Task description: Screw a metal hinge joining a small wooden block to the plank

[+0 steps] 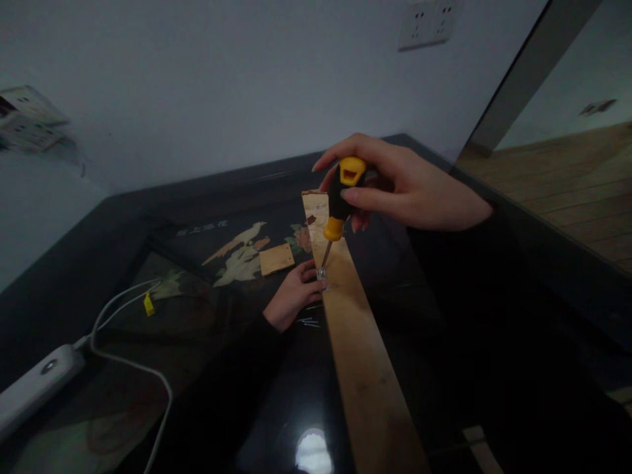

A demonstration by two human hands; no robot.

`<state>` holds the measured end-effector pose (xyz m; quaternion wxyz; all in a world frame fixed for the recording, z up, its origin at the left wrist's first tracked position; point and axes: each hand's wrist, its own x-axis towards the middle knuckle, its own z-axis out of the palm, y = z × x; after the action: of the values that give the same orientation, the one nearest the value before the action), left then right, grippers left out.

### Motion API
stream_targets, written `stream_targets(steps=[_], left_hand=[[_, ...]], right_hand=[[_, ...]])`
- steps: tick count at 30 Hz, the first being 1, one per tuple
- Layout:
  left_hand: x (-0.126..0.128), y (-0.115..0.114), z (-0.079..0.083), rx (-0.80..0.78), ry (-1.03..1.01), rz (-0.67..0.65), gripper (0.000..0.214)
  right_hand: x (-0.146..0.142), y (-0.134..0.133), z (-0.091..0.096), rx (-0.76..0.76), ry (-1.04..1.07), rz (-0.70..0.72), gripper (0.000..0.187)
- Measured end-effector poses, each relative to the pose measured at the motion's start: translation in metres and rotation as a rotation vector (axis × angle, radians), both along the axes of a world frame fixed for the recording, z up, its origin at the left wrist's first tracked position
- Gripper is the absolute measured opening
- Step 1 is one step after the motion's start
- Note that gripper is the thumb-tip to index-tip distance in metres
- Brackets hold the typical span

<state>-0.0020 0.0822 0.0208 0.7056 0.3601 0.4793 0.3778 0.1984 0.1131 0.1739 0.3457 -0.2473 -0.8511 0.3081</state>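
Observation:
My right hand (405,184) is wrapped round the black and yellow handle of a screwdriver (340,201), held upright with its tip down on a long wooden plank (360,342). At the tip sits a small metal piece (321,273) at the plank's left edge. My left hand (293,293) rests on the dark glossy table (207,395) beside the plank, its fingers pinched at that metal piece. A few small screws (309,322) lie on the table just below the left hand.
A small wooden square (276,258) lies left of the plank. A white power strip (34,385) with a white cable (128,362) lies at the left. A wall socket (427,23) is above. A wooden floor (567,178) shows at the right.

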Motion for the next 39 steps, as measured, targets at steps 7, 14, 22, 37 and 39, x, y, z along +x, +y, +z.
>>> stream_targets(steps=[7, 14, 22, 37, 39], left_hand=[[-0.001, -0.001, 0.000, 0.014, 0.004, -0.004, 0.049], [-0.001, 0.000, -0.002, 0.022, -0.002, 0.000, 0.047], [0.001, -0.001, 0.003, 0.002, 0.023, 0.028, 0.044], [0.001, 0.000, 0.000, 0.012, 0.017, 0.017, 0.045], [0.001, 0.000, -0.001, 0.014, 0.021, 0.018, 0.045]], right_hand=[[-0.006, -0.001, -0.003, 0.163, 0.017, -0.091, 0.025], [-0.009, 0.000, -0.006, 0.184, 0.016, -0.184, 0.021], [-0.002, -0.004, 0.003, 0.113, -0.060, -0.113, 0.031], [-0.010, -0.010, 0.004, 0.309, -0.151, -0.295, 0.028], [-0.008, -0.012, 0.006, 0.304, -0.164, -0.233, 0.030]])
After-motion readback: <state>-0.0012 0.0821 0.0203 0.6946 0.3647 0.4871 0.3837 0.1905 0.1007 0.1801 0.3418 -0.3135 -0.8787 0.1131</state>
